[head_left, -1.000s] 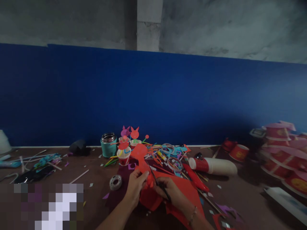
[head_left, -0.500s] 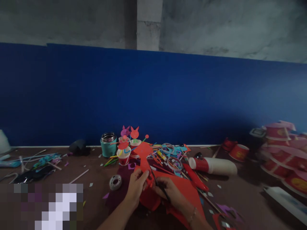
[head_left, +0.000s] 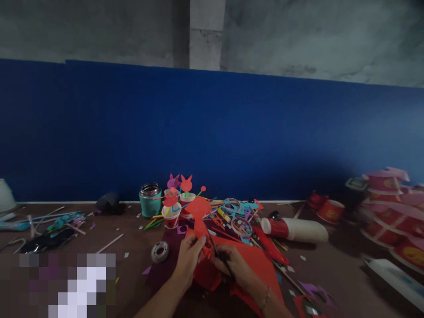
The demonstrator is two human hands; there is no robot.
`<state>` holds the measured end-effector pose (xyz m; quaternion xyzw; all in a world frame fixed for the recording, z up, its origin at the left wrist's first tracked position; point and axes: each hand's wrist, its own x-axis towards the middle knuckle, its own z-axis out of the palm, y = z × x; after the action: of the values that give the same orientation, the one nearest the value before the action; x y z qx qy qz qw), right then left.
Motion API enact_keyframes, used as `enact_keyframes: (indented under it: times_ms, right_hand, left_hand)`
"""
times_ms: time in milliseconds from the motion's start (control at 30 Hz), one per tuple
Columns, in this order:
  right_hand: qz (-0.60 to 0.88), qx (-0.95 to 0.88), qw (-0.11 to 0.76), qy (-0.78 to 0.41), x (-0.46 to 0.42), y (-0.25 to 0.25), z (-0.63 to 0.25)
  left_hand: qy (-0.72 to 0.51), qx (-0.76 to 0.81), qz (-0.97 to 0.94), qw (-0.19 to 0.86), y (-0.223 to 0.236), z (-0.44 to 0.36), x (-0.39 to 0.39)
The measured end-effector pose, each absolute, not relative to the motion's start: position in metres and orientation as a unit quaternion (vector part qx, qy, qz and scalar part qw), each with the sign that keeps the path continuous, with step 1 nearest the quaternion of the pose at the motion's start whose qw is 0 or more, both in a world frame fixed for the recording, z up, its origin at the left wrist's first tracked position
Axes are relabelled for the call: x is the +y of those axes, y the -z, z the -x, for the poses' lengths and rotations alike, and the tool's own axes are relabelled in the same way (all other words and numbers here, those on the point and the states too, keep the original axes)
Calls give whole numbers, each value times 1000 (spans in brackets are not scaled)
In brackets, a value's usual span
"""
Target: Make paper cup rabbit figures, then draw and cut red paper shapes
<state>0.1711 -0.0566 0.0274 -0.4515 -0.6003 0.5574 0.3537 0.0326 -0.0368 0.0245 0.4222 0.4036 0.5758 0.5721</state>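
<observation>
My left hand pinches a red paper cutout that widens to a rounded shape at its top. In my right hand is a pair of dark scissors, with the blades pointing up and left against the cutout's edge. How far the blades are apart I cannot tell. Under both hands lie larger sheets of red paper and a dark purple sheet. A roll of tape lies left of my left hand.
Behind the hands stand decorated paper cups and a teal insulated jar. Straws, scraps and tape rings spread beside them. To the right are a lying stack of paper cups and a red-and-pink cup tower. A blue panel closes off the back.
Almost nothing differs. Both hands, the scissors and the red paper keep their places, and the whole view has shifted very slightly.
</observation>
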Motion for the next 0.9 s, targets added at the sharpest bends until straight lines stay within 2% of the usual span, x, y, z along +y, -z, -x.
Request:
enact_keyframes:
  times_ms: [900]
  right_hand:
    - [466, -602, 353, -545, -55, -30, -172]
  left_hand:
    - [-577, 399, -409, 583, -26, -30, -37]
